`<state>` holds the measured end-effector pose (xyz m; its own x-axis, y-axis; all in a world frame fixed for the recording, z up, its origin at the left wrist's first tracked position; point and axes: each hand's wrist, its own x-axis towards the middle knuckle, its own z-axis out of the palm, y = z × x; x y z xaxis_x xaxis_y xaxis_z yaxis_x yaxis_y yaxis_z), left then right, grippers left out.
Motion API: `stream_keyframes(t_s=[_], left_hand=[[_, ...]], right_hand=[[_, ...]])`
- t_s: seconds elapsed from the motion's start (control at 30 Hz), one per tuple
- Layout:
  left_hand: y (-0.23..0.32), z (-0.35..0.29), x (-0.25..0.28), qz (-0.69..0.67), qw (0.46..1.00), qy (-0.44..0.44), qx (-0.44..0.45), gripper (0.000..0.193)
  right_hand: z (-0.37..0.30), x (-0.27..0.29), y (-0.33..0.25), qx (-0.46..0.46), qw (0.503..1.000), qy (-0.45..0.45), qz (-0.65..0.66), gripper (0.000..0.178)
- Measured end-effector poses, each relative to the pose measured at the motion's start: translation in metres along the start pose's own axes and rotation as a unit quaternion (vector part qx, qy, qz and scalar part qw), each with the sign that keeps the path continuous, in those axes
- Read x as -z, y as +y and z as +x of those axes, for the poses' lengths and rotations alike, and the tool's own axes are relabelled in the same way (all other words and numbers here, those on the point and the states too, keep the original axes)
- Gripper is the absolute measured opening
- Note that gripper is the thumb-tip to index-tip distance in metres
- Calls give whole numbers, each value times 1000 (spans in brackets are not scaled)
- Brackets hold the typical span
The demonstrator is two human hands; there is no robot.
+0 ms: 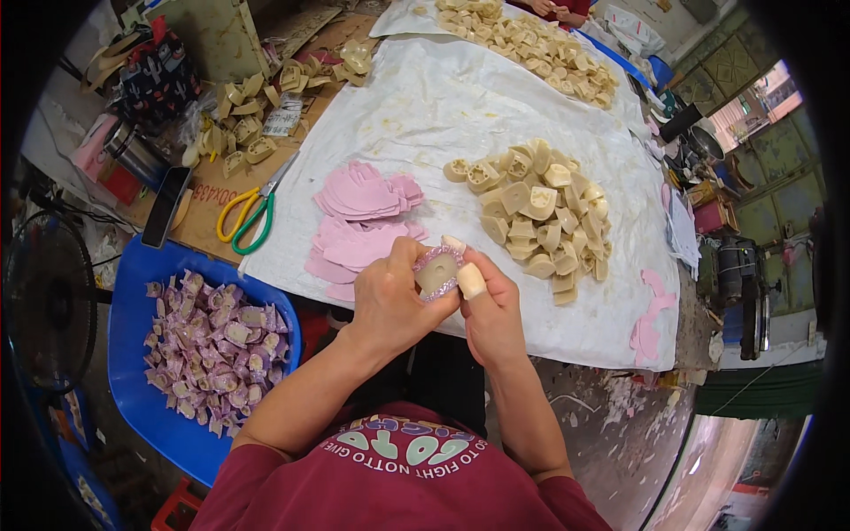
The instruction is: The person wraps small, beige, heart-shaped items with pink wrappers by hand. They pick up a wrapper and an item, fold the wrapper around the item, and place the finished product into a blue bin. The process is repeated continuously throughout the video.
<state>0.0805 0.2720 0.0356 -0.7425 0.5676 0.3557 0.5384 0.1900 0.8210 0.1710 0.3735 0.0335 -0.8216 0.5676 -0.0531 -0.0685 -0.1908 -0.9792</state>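
Note:
Both hands meet at the table's near edge around a small beige shoe heel [436,274] with glittery pinkish-purple covering round its rim. Its flat face, with a small round mark, is turned up. My left hand [387,288] grips it from the left, fingers curled. My right hand [496,320] pinches it from the right; pale covers wrap the thumb and a fingertip. Just beyond my left hand lie stacks of pink cut pieces [359,196]. A heap of bare beige heels [542,208] sits beyond my right hand.
Left of my arms, a blue tub [128,354] holds many covered heels [212,350]. Scissors [257,212], a phone [166,206], a steel flask [135,152] and a fan [51,301] stand or lie leftward. More heels [531,49] cover the far table, near another person's hands [553,9].

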Motion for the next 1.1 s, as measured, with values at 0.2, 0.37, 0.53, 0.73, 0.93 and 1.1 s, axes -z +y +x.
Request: stream_keyframes(t_s=[0.2,0.37,0.53,0.73,0.93,1.1], left_hand=[[-10,-1,-2,47,999,-17,6,44],[-4,0,5,96,993,-21,-60,43],[-8,0,13,-183,982,-36,-6,39],[4,4,19,-547,777,-116,288,39],[7,1,14,-500,803,-74,316,43],[-27,-26,49,-293,900,-89,309,40]], right_hand=[[-3,-15,-3,71,980,2,-185,35],[7,-5,3,10,987,-26,-158,38],[12,1,-6,195,961,-86,-175,39],[14,-2,-16,245,942,-111,-203,44],[5,-11,-6,83,984,-158,-5,43],[-4,-21,11,-16,979,-202,-28,46]])
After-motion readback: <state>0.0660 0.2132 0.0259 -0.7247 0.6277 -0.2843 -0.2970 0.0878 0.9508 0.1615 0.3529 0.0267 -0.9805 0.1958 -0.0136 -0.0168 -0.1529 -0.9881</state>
